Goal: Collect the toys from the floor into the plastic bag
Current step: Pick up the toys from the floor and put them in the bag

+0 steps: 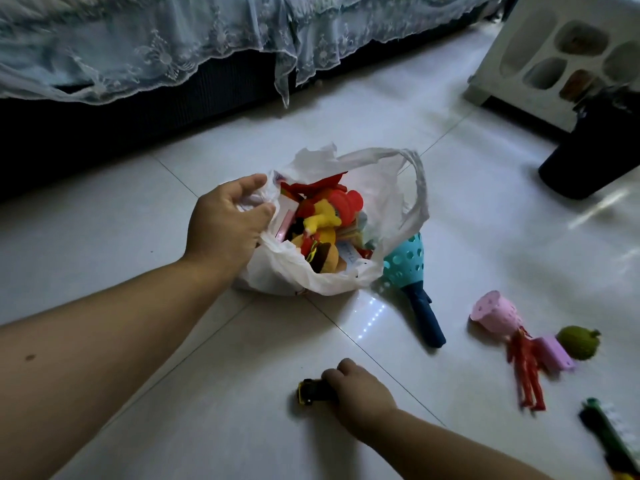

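Nearest, low in the view, the person's right hand [360,393] is curled over a small black-and-yellow toy car [311,393] on the pale tiled floor [242,427]. The fingers wrap its rear, so only the front end pokes out to the left — its length runs roughly side to side. Off to the right lie loose toys: a red figure [526,368], a pink perforated cup [491,311], a round green toy [579,342] and a green stick-like piece [606,434] at the frame edge. Farther on, a teal scoop [412,282] with a dark blue handle rests against the plastic bag [381,188]. The white bag sits almost straight ahead of the car, its mouth open upward and toward us, heaped with red and yellow plush toys [322,220]. The left hand [228,216] grips the bag's left rim, holding the mouth wide. We judge that the next move is a forward lift of the car by the right hand — the nearer one — into that opening. A pale card [348,254] in the bag bears marks too small to read; we find no other writing. Beyond are a lace bed skirt [173,46], a white plastic stool [519,64] and a dark bin [595,150].
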